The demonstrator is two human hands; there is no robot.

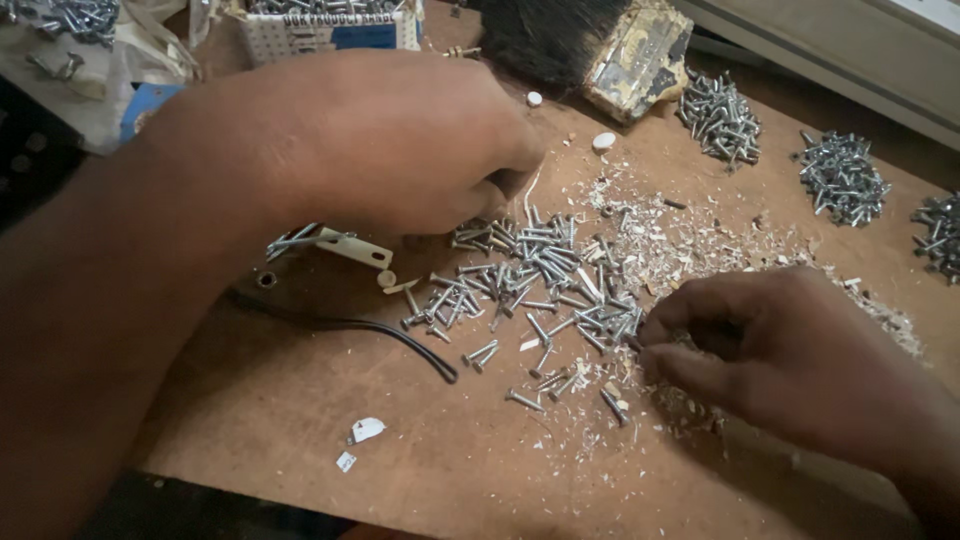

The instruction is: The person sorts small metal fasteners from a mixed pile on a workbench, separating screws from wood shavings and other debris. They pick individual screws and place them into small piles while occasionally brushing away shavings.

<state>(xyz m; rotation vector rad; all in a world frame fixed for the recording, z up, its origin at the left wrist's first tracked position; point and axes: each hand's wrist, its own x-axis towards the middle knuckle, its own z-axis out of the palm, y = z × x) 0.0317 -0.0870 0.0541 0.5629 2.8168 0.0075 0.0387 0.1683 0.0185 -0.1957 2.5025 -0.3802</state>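
Fingers [672,330] of the right hand [790,360] pinch together at the edge of the scattered pile of silver metal screws [540,275], mixed with pale wood shavings on the brown board table [300,420]. The left hand [400,140] curls closed over the pile's far side; whether it grips screws cannot be told. Three sorted screw heaps [720,115] lie beyond; most remain unsorted. A white perforated basket with a blue label [330,30] stands behind.

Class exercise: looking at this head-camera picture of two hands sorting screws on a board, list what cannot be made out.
- Left hand, head view: fingers curl under, hiding any grip.
- Right hand: pinch tip buried in the screw pile.
- Basket: cut off by top edge.
- Screw heap: cut by right edge.
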